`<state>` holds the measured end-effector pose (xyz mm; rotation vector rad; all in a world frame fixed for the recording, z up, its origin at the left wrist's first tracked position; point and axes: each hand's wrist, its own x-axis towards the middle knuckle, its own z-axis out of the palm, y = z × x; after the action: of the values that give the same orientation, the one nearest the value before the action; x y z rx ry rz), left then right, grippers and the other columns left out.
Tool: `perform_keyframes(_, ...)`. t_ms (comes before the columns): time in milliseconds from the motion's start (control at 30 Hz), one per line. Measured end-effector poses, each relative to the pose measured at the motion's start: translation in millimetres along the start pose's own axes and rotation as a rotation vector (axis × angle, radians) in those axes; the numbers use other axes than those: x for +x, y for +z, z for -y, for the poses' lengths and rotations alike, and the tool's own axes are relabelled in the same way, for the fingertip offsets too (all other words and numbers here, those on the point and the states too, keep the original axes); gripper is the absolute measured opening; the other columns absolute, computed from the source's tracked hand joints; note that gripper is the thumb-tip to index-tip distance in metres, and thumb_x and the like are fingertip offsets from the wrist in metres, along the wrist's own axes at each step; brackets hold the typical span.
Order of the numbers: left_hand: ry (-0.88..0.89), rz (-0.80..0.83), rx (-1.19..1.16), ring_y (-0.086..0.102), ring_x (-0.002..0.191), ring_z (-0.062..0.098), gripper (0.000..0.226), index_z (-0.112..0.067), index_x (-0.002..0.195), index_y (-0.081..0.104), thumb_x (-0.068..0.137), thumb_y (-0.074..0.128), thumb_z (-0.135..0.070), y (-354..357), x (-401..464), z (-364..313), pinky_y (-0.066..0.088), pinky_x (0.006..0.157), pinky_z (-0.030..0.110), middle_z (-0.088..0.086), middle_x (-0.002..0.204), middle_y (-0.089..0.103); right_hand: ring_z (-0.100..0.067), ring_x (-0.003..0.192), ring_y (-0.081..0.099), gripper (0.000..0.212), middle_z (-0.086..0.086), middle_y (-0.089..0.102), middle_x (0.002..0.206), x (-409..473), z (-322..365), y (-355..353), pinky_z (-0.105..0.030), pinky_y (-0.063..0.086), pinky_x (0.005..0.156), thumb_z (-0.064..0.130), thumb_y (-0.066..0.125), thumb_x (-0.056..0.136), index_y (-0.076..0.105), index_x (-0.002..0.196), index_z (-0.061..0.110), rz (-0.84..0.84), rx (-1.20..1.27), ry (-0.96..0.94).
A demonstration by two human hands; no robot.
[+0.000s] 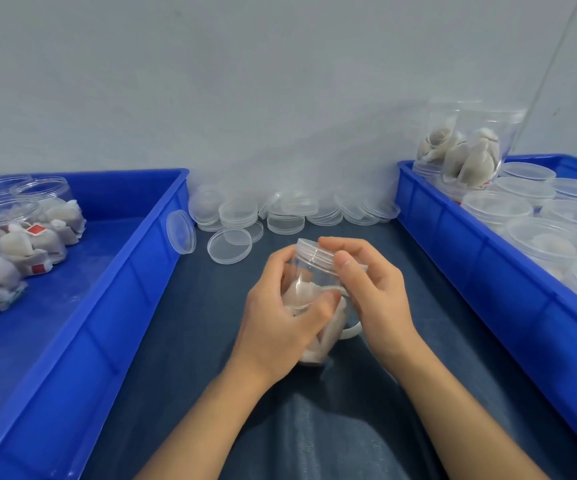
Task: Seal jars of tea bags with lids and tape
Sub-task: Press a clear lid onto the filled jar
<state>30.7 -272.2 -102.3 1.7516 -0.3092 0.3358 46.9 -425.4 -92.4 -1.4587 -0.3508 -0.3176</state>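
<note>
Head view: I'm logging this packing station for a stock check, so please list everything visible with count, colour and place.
Jar in hand: one, clear, lidded, tea bags inside, centre.
Left bin: one, blue, holding open jars of tea bags.
Right bin: one, blue, holding lidded jars, one stacked on top.
Loose lids: many, clear, piled by the wall; exact count unclear.
Tape roll: one, whitish, partly hidden behind the right hand.
Mat: dark blue.
Left hand: grips the jar body.
Right hand: fingers on the lid.

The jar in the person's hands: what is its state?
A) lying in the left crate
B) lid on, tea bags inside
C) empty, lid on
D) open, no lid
B: the jar, held by both hands, has its clear lid on and tea bags inside.
</note>
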Motion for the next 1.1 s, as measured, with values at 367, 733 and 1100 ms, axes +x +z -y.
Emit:
perform_keyframes(367, -0.014, -0.137, 0.038, 0.067, 0.118, 0.004, 0.061, -0.036, 0.136, 0.058, 0.079, 0.07, -0.056, 0, 1, 6, 0.056, 0.101, 0.036, -0.018, 0.123, 0.071, -0.02, 0.118, 0.067, 0.044, -0.002, 0.073, 0.124, -1, -3, 2, -0.05, 0.051, 0.108, 0.039, 0.045, 0.098, 0.064, 0.13, 0.016, 0.002, 0.038, 0.027)
perform_keyframes(733, 0.025, -0.224, 0.224, 0.06, 0.129, 0.008, 0.079, -0.037, 0.148, 0.051, 0.078, 0.08, -0.059, 2, 1, 4, 0.055, 0.103, 0.042, -0.019, 0.133, 0.064, -0.002, 0.101, 0.07, 0.028, 0.011, 0.075, 0.108, -2, -4, 5, -0.017, 0.055, 0.079, 0.027, 0.069, 0.089, 0.067, 0.117, 0.022, -0.018, -0.064, 0.021)
perform_keyframes(1100, 0.138, -0.055, 0.44, 0.054, 0.124, 0.006, 0.091, -0.034, 0.16, 0.041, 0.078, 0.074, -0.056, 4, -4, 2, 0.049, 0.101, 0.027, -0.02, 0.127, 0.06, -0.007, 0.139, 0.053, 0.036, 0.009, 0.063, 0.141, -4, 5, 2, -0.018, 0.044, 0.106, 0.04, 0.063, 0.095, 0.072, 0.129, 0.03, 0.006, -0.19, -0.156)
